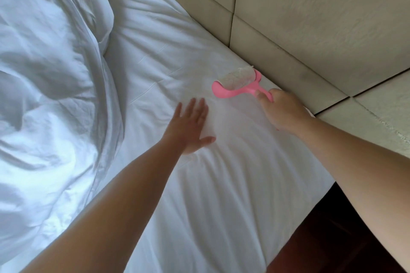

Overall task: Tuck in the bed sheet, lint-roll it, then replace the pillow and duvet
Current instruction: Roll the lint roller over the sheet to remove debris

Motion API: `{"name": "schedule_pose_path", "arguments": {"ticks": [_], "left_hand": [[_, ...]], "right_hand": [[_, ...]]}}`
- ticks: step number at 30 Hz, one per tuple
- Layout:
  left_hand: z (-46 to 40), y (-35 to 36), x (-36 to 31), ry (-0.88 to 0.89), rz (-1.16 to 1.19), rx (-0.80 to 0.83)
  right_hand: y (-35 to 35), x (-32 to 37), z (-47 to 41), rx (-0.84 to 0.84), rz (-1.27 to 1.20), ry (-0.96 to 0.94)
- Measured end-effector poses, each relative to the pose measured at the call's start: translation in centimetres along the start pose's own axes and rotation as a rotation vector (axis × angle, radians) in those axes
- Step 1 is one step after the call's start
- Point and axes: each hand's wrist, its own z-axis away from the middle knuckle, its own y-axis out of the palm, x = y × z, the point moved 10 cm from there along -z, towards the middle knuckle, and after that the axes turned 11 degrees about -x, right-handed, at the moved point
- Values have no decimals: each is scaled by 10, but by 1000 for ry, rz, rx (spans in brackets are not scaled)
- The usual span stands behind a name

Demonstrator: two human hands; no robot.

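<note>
Lower frame: two bare forearms reach in from the bottom edge over the smooth white cotton bed sheet [221, 184], which lies flat across the mattress through the middle of the frame.

Centre: left hand [190, 127] lies palm down on the sheet, fingers straight and spread, holding nothing. Judged to be pinning the cloth taut.

Right of centre: right hand [282, 109] has its fingers wrapped round the handle of the pink plastic lint roller with a white paper drum [236, 81]. The drum rests on the sheet, just beside the headboard edge. The paper looks used and a little ragged at its far end.

Left side of frame: crumpled white duvet [44, 95] is heaped well clear of the rolled patch. A rounded white bulge at upper left may be the pillow; cannot tell.

Upper right: padded beige panelled headboard [310, 17] runs diagonally, touching the mattress edge.

Step in hand: lint-rolling. The sheet corner at right looks pulled tight, so tucking appears done. Pillow and duvet not yet replaced.

Next move, as judged: a stroke toward the body with light pressure, the flat hand moved ahead of each pass so the cloth does not bunch. The strip beside the headboard needs care; the frame could catch the panel.
</note>
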Motion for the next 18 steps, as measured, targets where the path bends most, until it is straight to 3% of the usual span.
{"name": "schedule_pose_path", "arguments": {"ticks": [2,4,7,13,15,18], "left_hand": [[10,3,-30,230,-38,-26],[14,7,-42,327,-37,-36],[2,9,-22,213,0,-9],[-7,7,51,-277,157,41],[-4,6,57,-303,163,23],[3,-9,49,-193,209,-108]], "right_hand": [[3,2,1,-5,0,3],[6,3,1,-7,-14,2],[10,4,1,-6,-19,0],[6,-4,4,-27,7,16],[4,-4,5,-39,8,12],[2,1,4,-39,-7,0]]}}
